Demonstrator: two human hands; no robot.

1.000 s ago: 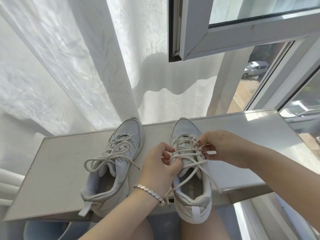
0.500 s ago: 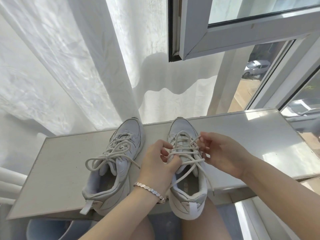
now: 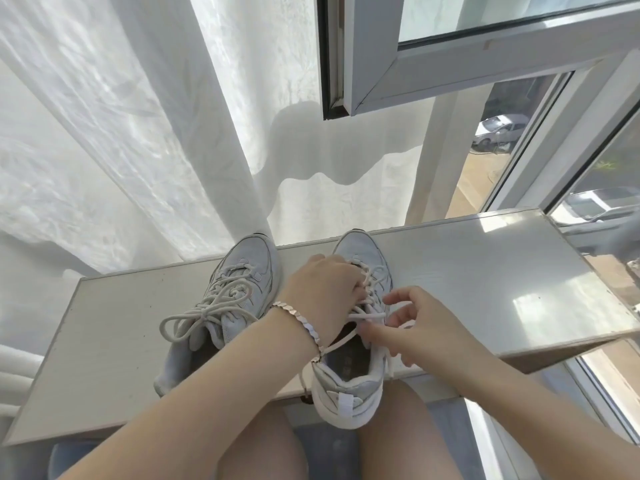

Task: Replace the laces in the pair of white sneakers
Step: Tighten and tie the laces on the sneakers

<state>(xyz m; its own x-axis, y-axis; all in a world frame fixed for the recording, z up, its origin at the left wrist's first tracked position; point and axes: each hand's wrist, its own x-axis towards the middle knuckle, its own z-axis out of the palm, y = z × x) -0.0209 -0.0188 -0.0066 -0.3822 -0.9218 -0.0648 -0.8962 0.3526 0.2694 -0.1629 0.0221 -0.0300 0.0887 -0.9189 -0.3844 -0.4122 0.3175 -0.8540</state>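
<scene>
Two white sneakers stand on a pale windowsill point(image 3: 485, 271), toes toward the curtain. The left sneaker point(image 3: 239, 282) is laced with a cream lace tied in a bow point(image 3: 204, 313). The right sneaker point(image 3: 353, 379) has its heel hanging over the sill's near edge above my knees. My left hand point(image 3: 322, 292), with a bracelet on the wrist, lies over its tongue with fingers closed on the crossed lace. My right hand point(image 3: 415, 327) pinches a loosened strand of the white lace point(image 3: 367, 316) at the shoe's right side.
A white curtain point(image 3: 138, 133) hangs behind the shoes. An open window sash point(image 3: 450, 64) juts overhead at the right. Window frames and glass border the sill's right end. A white radiator pipe point(image 3: 14, 372) sits at the far left.
My left hand slid forward over the right sneaker's laces toward the toe. My right hand dropped back toward the ankle opening, drawing a lace strand. The sneaker shifted closer to me.
</scene>
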